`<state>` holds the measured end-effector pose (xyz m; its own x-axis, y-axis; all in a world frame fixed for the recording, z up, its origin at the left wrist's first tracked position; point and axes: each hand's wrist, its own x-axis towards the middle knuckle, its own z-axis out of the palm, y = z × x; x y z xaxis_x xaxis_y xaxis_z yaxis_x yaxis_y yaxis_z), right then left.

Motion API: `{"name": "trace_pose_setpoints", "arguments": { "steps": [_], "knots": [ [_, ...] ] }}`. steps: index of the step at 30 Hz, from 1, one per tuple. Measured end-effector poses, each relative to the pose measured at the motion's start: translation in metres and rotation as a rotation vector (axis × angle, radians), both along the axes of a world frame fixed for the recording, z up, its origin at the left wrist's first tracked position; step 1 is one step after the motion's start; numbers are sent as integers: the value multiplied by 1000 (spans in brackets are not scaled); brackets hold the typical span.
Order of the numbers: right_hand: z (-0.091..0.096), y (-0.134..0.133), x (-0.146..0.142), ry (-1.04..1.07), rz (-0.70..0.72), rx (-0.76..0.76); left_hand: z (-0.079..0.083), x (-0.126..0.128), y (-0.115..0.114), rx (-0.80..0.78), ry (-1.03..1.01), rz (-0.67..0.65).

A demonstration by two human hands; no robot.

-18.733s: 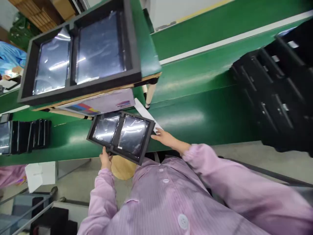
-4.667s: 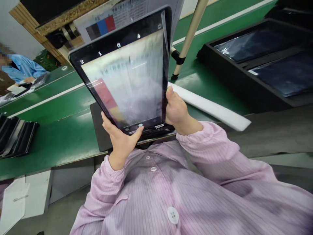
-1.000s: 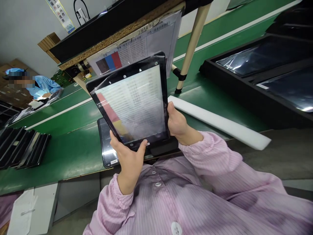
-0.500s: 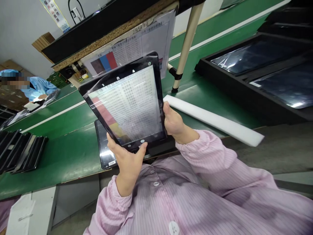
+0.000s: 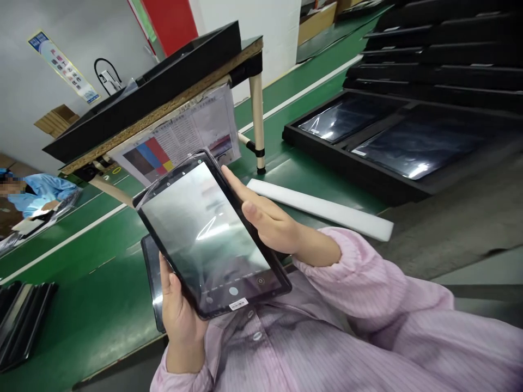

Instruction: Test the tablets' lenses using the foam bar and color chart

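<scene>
Between my two hands is a black tablet (image 5: 204,218), tilted, its lit screen showing a blurred pale camera picture with a bright glare streak. My left hand (image 5: 182,310) grips its lower left edge, thumb beside the frame. On the right edge lies my right hand (image 5: 272,220), fingers along the side and partly behind it. A small white label (image 5: 238,304) sits on the tablet's bottom border. Partly hidden beneath it, a second tablet (image 5: 152,277) rests on the green bench.
A white foam strip (image 5: 322,209) lies on the green bench (image 5: 102,283). Black trays (image 5: 314,152) with tablets are stacked at right. Ahead stands a raised shelf (image 5: 163,125) with a printed chart (image 5: 175,139). Dark tablets (image 5: 28,321) stand at left; a person in blue (image 5: 49,190) sits beyond.
The tablet has come lower and tilted back, and its screen picture changed from the chart to a pale blur. My left thumb left the screen's bottom for the side edge. The view has shifted.
</scene>
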<state>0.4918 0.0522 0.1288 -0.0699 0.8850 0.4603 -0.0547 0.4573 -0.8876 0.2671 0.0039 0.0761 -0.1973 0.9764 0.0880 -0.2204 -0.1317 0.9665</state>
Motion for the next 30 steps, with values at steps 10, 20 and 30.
{"name": "trace_pose_setpoints", "arguments": {
  "steps": [10,20,30],
  "knots": [
    [-15,16,29,-167,-93,-69,1,24,-9,-139,14,-26],
    [-85,63,24,156,-71,-547,-19,40,22,-426,228,-126],
    [-67,32,23,-801,-36,19,26,-37,-17,-4,841,-127]
  ]
}}
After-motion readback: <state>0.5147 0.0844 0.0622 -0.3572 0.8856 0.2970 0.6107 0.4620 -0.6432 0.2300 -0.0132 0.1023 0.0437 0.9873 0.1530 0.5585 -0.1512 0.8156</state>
